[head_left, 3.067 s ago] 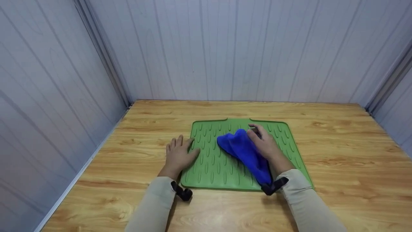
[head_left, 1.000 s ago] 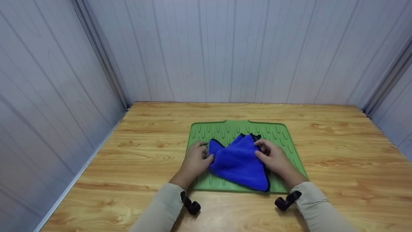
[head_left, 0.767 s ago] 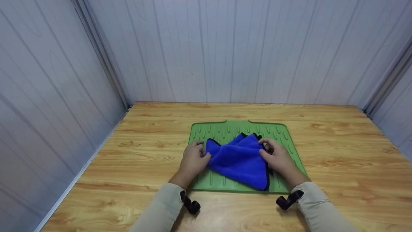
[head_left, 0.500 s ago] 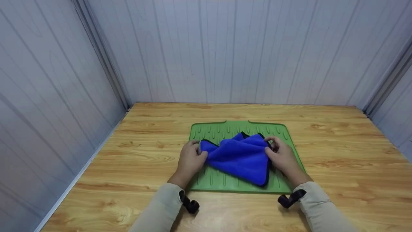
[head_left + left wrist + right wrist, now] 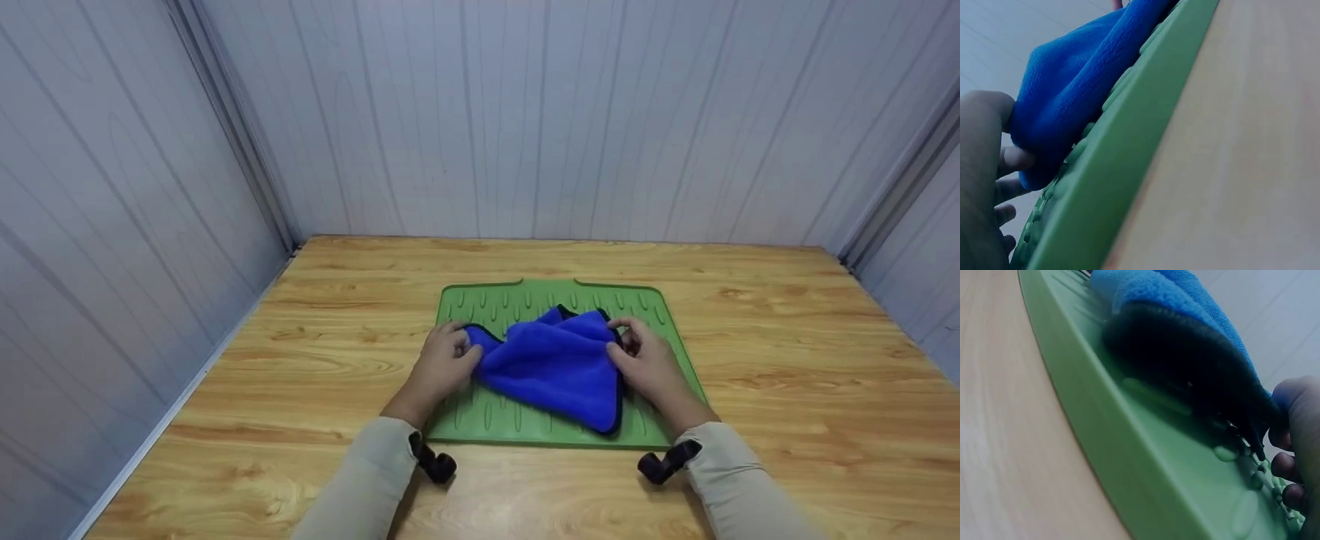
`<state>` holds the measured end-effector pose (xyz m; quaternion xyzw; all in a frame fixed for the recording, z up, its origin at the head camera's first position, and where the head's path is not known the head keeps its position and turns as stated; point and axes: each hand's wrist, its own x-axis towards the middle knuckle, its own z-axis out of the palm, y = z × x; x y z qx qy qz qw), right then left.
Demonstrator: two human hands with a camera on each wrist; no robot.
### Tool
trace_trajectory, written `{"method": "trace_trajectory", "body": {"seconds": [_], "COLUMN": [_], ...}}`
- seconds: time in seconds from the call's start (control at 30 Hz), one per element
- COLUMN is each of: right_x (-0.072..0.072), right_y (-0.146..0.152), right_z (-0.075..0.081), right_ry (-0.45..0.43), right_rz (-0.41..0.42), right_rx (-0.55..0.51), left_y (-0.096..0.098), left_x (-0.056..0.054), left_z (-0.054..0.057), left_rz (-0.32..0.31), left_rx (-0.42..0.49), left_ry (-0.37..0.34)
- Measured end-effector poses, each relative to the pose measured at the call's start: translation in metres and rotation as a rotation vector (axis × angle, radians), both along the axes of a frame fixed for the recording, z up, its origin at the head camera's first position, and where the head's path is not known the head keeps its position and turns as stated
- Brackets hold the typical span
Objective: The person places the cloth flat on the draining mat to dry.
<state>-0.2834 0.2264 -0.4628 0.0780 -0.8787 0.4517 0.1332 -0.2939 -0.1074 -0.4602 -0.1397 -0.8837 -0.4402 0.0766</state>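
A blue cloth point(image 5: 551, 364) with a dark edging lies rumpled over a green ridged mat point(image 5: 487, 424). Its left end is pinched between the thumb and fingers of my left hand point(image 5: 441, 365). At the opposite side my right hand point(image 5: 651, 365) pinches the dark-edged border. In the left wrist view the cloth point(image 5: 1067, 95) bunches up beside the thumb, just above the mat's raised ridges. The right wrist view shows the cloth's edge point(image 5: 1185, 343) lifted off the mat point(image 5: 1145, 439), with a dark shadow beneath it. Part of the right fingers is hidden behind the cloth.
The mat lies on a wood-grain table point(image 5: 337, 322). A pale panelled wall point(image 5: 495, 120) rises at the back, with side walls left and right. Black wrist mounts point(image 5: 435, 461) sit at both sleeve cuffs.
Earlier only the right hand was at the cloth while the left lay at the mat's left edge. Since then the left hand has taken the cloth's left end, and the cloth has been spread wider.
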Motion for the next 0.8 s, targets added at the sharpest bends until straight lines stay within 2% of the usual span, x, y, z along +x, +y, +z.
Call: {"method": "trace_trajectory", "body": {"seconds": [0.2, 0.37, 0.47, 0.6, 0.8], "right_x": [0.0, 0.001, 0.001, 0.001, 0.001], "right_y": [-0.002, -0.001, 0.0, 0.004, 0.013], "right_z": [0.0, 0.002, 0.003, 0.004, 0.006], "right_ry": [0.002, 0.003, 0.011, 0.026, 0.026], "right_rz": [0.011, -0.009, -0.032, -0.085, -0.182], "right_rx": [-0.01, 0.002, 0.014, 0.024, 0.012], "left_y": [-0.001, 0.0, -0.001, -0.005, -0.013], "left_x": [-0.005, -0.005, -0.005, -0.005, -0.005], "left_z": [-0.002, -0.002, -0.002, -0.001, 0.0], "left_rz": [0.049, 0.084, 0.108, 0.152, 0.242], "left_rx": [0.013, 0.034, 0.043, 0.102, 0.27], "left_ry": [0.016, -0.032, -0.037, -0.026, -0.017]}}
